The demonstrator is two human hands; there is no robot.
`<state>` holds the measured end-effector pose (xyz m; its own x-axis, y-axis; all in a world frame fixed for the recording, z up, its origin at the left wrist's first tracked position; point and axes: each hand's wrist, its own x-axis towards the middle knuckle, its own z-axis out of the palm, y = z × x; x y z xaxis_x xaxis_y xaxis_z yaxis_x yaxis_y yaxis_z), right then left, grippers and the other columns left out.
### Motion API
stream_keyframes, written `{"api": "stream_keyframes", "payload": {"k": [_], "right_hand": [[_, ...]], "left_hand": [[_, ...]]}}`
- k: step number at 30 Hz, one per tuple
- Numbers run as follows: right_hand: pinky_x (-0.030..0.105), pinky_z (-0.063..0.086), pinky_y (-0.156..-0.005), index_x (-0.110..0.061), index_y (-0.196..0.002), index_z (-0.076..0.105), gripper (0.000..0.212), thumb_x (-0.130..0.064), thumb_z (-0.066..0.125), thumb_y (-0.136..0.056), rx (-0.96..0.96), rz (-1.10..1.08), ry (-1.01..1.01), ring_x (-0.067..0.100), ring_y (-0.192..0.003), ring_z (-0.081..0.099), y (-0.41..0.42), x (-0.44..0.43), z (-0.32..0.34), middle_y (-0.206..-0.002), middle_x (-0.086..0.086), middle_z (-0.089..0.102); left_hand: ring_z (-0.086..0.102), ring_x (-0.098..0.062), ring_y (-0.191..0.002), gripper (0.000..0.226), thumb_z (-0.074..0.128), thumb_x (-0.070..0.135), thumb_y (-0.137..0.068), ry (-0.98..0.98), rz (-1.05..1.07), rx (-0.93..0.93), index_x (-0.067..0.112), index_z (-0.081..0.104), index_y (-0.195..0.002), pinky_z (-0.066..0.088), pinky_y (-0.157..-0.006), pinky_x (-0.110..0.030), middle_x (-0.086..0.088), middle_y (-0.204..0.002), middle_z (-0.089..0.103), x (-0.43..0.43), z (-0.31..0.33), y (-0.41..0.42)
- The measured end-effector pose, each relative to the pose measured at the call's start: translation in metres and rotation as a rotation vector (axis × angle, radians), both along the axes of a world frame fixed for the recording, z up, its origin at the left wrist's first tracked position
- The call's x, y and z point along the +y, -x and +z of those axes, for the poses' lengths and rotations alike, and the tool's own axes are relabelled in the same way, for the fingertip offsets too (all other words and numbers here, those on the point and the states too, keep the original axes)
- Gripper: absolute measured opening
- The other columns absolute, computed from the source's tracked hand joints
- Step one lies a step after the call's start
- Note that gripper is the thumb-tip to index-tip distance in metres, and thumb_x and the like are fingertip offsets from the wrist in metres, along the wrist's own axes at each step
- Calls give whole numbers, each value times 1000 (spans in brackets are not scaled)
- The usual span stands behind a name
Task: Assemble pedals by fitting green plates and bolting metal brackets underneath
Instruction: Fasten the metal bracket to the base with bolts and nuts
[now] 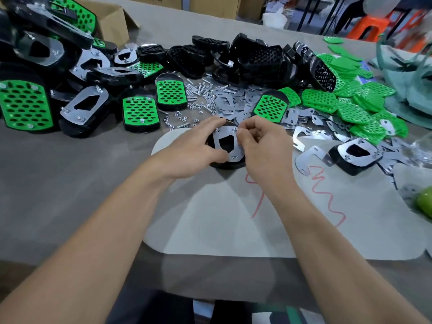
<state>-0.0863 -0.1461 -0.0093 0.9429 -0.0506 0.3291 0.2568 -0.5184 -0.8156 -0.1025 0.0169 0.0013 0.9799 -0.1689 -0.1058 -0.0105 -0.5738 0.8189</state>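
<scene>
A black pedal [225,163] lies upside down at the table's middle with a shiny metal bracket [230,136] on its underside. My left hand [196,150] holds the pedal from the left, thumb on its near edge and fingers over its far edge. My right hand [261,143] has its fingers curled and pinches something small at the bracket's top right corner; what it pinches is hidden. A bolt end [233,157] shows at the bracket's near end.
Loose bolts and nuts [198,94] lie beyond the hands, with loose brackets [233,101] beside them. Green plates [350,104] are heaped at the right. Finished pedals [140,113] pile up at the left, bare black pedals [257,59] at the back.
</scene>
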Motion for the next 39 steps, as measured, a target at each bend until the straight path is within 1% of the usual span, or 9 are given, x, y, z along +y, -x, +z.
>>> {"api": "stream_keyframes", "payload": {"k": [3, 8, 12, 15, 19, 24, 29, 32, 39], "right_hand": [[36, 52, -58, -23, -81, 67, 8, -21, 66, -89, -1, -7, -15, 14, -62, 57, 2, 3, -3, -69, -10, 63], [29, 44, -63, -28, -76, 62, 12, -23, 64, -87, -6, -34, 14, 10, -68, 57, 5, 7, -4, -68, -10, 63], [33, 48, -63, -22, -72, 68, 12, -17, 65, -83, 99, -29, -193, 13, -61, 58, 7, 1, 1, -68, -2, 68], [34, 48, -56, -21, -65, 71, 12, -15, 67, -74, 77, -69, -273, 11, -53, 55, 11, -11, 7, -59, 2, 67], [20, 47, -54, -24, -63, 71, 10, -17, 69, -70, 0, -31, -58, 2, -50, 58, 19, -18, 10, -55, -12, 65], [36, 49, -62, -19, -71, 72, 8, -15, 70, -77, -129, 129, 477, 19, -61, 57, 25, -19, 20, -62, -4, 65], [38, 51, -68, -20, -74, 72, 8, -16, 68, -80, -48, 256, 712, 24, -67, 57, 20, -20, 40, -62, 2, 67], [36, 52, -65, -24, -69, 68, 12, -15, 68, -78, -19, 306, 757, 26, -66, 58, 18, -20, 50, -63, 3, 65], [25, 50, -59, -31, -64, 72, 19, -13, 73, -69, 85, 312, 680, 8, -58, 60, 7, -19, 56, -56, -7, 66]], "left_hand": [[31, -11, -148, 97, 64, 43, -64, -61, -2, -14, 28, 36, -156, 26, -122, -40, 14, -162, 30, -4, 1, 0], [41, -16, -139, 99, 67, 41, -55, -109, 50, 1, 36, 41, -151, 36, -114, -40, 21, -155, 36, -9, 3, 0], [42, -17, -139, 101, 67, 38, -52, -124, 112, 9, 41, 41, -150, 37, -114, -39, 23, -157, 35, -13, 3, 2], [45, -17, -136, 100, 66, 37, -50, -105, 143, 7, 41, 45, -148, 38, -113, -39, 24, -154, 39, -14, 4, 3], [46, -15, -135, 99, 66, 37, -50, -112, 165, -13, 41, 47, -147, 37, -113, -38, 22, -153, 41, -16, 6, 4], [46, -16, -136, 88, 82, 27, -66, -110, 154, -40, 40, 48, -147, 37, -112, -40, 21, -154, 41, -14, 5, 3], [45, -14, -137, 96, 70, 42, -50, -83, 152, -36, 45, 49, -144, 36, -114, -39, 25, -153, 41, -13, 3, 3], [48, -15, -133, 94, 70, 43, -49, -74, 131, -38, 46, 51, -141, 39, -112, -40, 25, -147, 46, -10, 1, 2], [52, -13, -126, 91, 72, 44, -48, -66, 115, -63, 45, 54, -137, 43, -109, -41, 24, -137, 51, -9, -1, 1]]}}
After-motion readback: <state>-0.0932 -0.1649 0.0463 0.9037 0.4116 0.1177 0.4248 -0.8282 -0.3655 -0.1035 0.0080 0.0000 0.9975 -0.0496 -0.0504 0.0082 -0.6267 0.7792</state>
